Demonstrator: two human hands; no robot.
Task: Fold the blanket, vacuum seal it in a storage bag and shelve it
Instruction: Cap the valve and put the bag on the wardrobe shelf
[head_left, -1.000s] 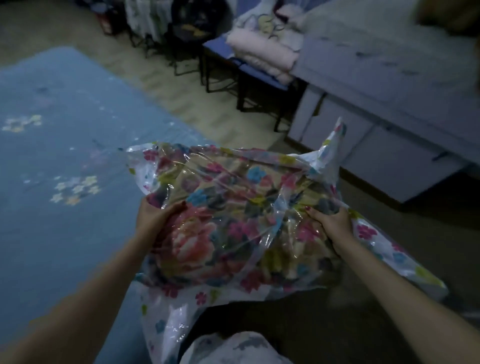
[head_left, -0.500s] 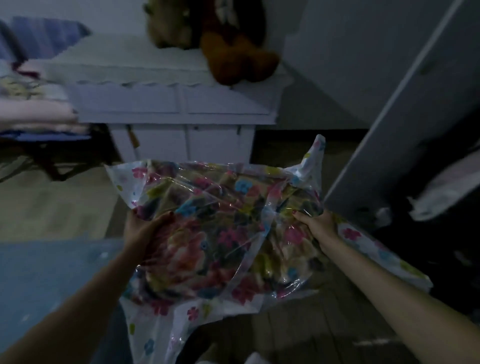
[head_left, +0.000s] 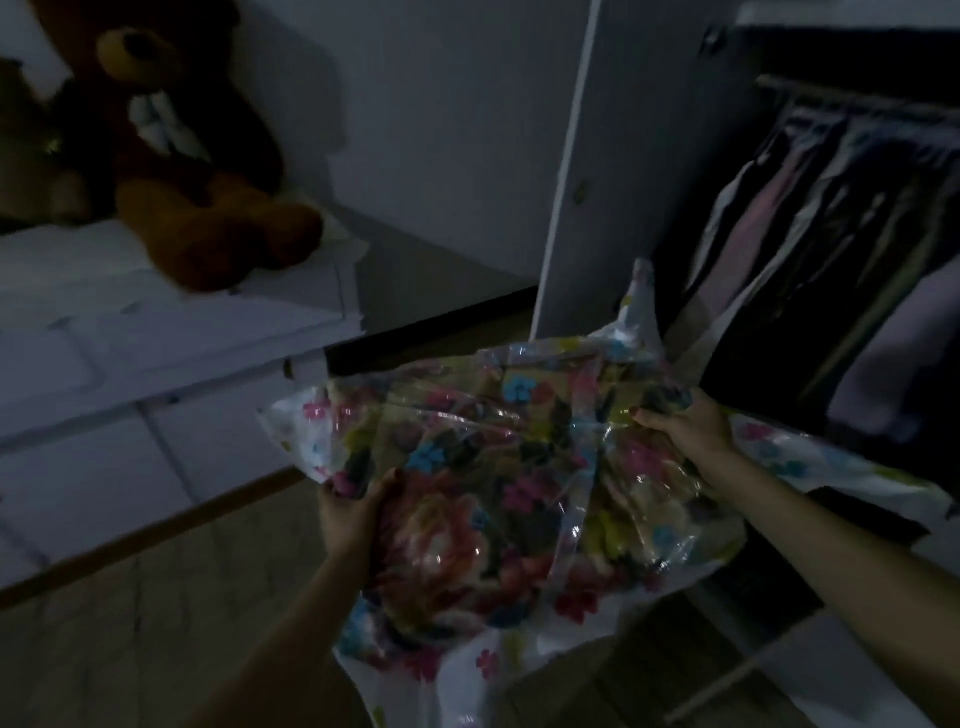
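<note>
Plastic bag (head_left: 519, 467) with the blanket (head_left: 452, 525) sits mid-air at centre, my left hand (head_left: 353, 514) and right hand (head_left: 685, 431) curled tight on its sides, so I'd keep it level toward the wardrobe (head_left: 831, 260) at two o'clock.

teddy bear (head_left: 202, 171) on dresser (head_left: 156, 332), wardrobe (head_left: 831, 234) right
</note>
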